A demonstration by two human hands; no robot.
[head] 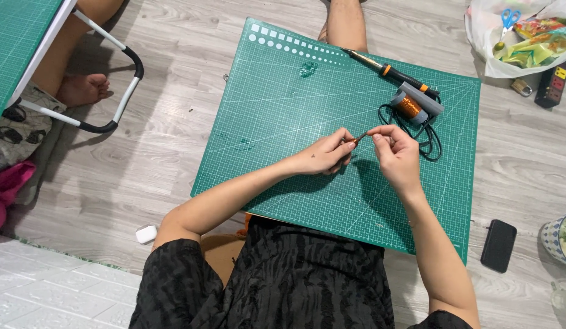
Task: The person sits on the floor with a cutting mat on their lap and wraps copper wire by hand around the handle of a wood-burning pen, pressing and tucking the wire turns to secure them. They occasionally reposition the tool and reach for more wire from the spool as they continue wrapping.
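Observation:
My left hand [328, 152] and my right hand [395, 152] meet over the green cutting mat [283, 116]. Between their fingertips they pinch a small thin piece wound with copper wire [358, 138]; its exact shape is too small to tell. Just beyond my right hand lies a grey spool of copper wire [414, 105]. A soldering iron [386, 69] with an orange and black handle rests behind the spool, its black cord looping to the right of my right hand.
A black phone [498, 245] lies on the floor at the right, by a patterned bowl [560, 239]. A plastic bag with scissors [526, 30] and a power strip [554, 82] sit at top right. Another person's foot [85, 88] rests beside a small table leg at left.

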